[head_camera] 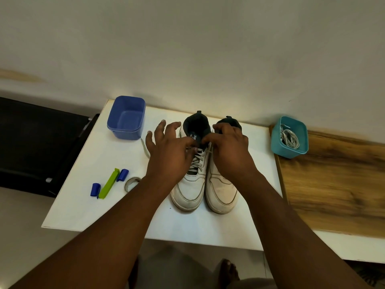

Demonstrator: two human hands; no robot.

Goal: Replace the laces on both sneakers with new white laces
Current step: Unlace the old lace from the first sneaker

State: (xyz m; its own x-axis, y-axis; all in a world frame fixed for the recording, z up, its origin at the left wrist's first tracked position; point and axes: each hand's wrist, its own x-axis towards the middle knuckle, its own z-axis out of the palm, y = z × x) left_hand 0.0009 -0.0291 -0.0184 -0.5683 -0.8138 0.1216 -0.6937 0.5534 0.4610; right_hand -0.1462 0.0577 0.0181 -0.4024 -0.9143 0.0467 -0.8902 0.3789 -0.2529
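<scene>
- Both sneakers stood side by side under the hands.
- Left hand pinched the left shoe's lace, other fingers spread.
- Right hand curled at that shoe's top eyelets; its grasp was unclear.
- New laces lay in a teal tub, right of the hands.

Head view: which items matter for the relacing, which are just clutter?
Job:
left sneaker
right sneaker
old lace, both hands at its top
left hand
right hand
teal tub of white laces

Lying about:
blue tub
green clip
tape roll
</scene>
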